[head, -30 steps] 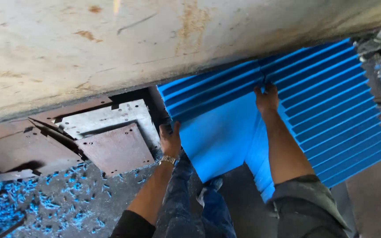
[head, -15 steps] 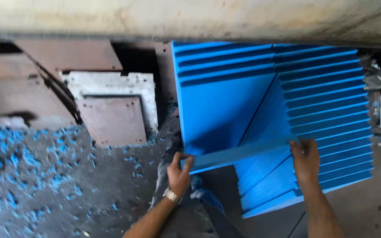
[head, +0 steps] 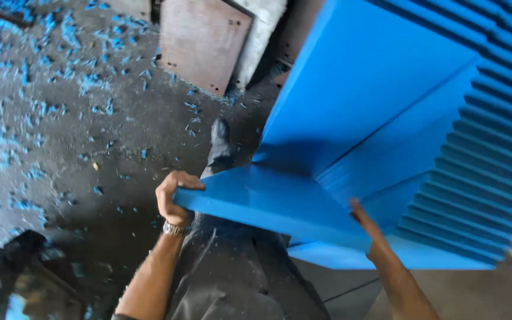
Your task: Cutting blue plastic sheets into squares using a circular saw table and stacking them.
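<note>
Dark, gritty concrete floor [head: 60,154] fills the left half of the view, seen from above and strewn with small blue shavings [head: 42,65] that gather most thickly toward the upper left corner. Near the top middle, a flat rusty-brown metal plate [head: 205,41] lies on the floor, with a pale grey slab [head: 262,29] just beside it on its right. A dark, blurred heap [head: 13,278] sits in the lower left corner; what it is cannot be told.

On the right, a stack of bright blue sheets [head: 481,160] rises in stepped layers, their edges forming ridges like stairs. One large blue sheet [head: 362,89] leans tilted against the stack.

The person holds a thick blue board [head: 274,204] out in front of their body, roughly level, between the floor and the stack. The left hand [head: 173,198] grips the board's left corner, fingers curled over the top edge, with a watch [head: 176,229] on the wrist. The right hand [head: 365,222] presses against the board's right end, its fingers hidden behind the edge. Below the board, the person's dark grey trousers [head: 238,278] and one dark shoe [head: 219,139] are visible.
</note>
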